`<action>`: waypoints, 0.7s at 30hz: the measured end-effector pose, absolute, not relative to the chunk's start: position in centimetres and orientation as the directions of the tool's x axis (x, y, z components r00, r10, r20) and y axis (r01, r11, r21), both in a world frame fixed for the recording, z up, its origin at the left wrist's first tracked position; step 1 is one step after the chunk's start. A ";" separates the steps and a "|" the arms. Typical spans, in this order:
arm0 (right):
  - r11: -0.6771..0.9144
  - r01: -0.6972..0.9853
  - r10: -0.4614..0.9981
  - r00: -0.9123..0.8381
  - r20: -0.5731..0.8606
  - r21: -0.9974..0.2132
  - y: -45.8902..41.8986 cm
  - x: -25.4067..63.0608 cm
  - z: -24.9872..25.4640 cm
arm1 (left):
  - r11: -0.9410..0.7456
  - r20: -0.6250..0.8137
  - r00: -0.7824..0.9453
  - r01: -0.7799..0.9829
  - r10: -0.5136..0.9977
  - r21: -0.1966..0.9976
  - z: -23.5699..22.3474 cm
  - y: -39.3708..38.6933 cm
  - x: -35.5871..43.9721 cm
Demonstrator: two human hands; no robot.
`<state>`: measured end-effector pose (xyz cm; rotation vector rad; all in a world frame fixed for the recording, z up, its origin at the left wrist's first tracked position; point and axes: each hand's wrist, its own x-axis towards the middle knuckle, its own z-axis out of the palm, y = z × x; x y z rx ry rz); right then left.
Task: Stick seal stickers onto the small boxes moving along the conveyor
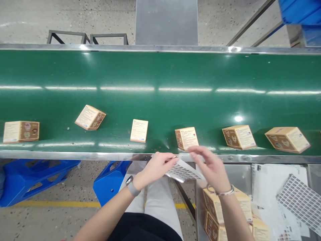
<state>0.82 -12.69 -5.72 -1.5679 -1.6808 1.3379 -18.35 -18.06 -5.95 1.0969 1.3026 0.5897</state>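
In the head view my left hand [160,165] pinches a sheet of small printed stickers [184,170] by its upper left corner, just below the conveyor's near rail. Fingers stretched out and slightly blurred, my right hand [210,165] reaches over the sheet's right side. Its fingertips are at the lower edge of a brown and cream carton [189,138] on the green belt; whether they touch it or hold a small sticker is unclear. Left of that carton stands another cream carton [139,130].
More cartons lie along the green conveyor belt [160,70], among them a tilted carton [90,117] and a right-hand carton [239,137]. Stacked cartons [213,204] stand below my right forearm. A loose sticker sheet [301,201] lies on white papers. A blue stool [110,184] is at left.
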 end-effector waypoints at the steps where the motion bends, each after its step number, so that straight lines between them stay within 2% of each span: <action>1: -0.059 0.483 0.898 -0.355 -0.258 -0.873 -13.4 0.2 -5.0 | 0.452 -0.476 0.213 0.150 0.853 0.879 -5.6 -18.3 -18.8; 3: 0.014 0.457 0.844 -0.482 -0.234 -0.889 -14.4 -1.1 -4.5 | 0.506 -0.497 0.225 0.017 0.838 0.862 -5.1 -18.9 -19.5; 6: 0.050 0.436 0.829 -0.520 -0.207 -0.899 -15.0 -2.5 -5.0 | 0.586 -0.533 0.313 -0.105 0.787 0.804 -5.1 -19.9 -20.5; 10: 0.115 0.447 0.813 -0.556 -0.174 -0.887 -15.4 -3.4 -5.9 | 0.585 -0.565 0.246 -0.011 0.788 0.811 -5.3 -21.2 -21.1; 14: 0.315 0.479 0.813 -0.581 -0.028 -0.819 -16.0 -4.5 -6.1 | 0.560 -0.561 0.154 0.052 0.813 0.827 -5.4 -21.8 -20.9; 18: 0.483 0.514 0.804 -0.581 0.126 -0.709 -16.6 -5.5 -6.5 | 0.602 -0.575 0.188 -0.142 0.796 0.786 -5.9 -22.0 -20.6; 21: 0.487 0.439 0.790 -0.591 0.166 -0.755 -17.0 -5.8 -6.5 | 0.634 -0.602 0.198 -0.267 0.773 0.726 -6.6 -22.5 -20.6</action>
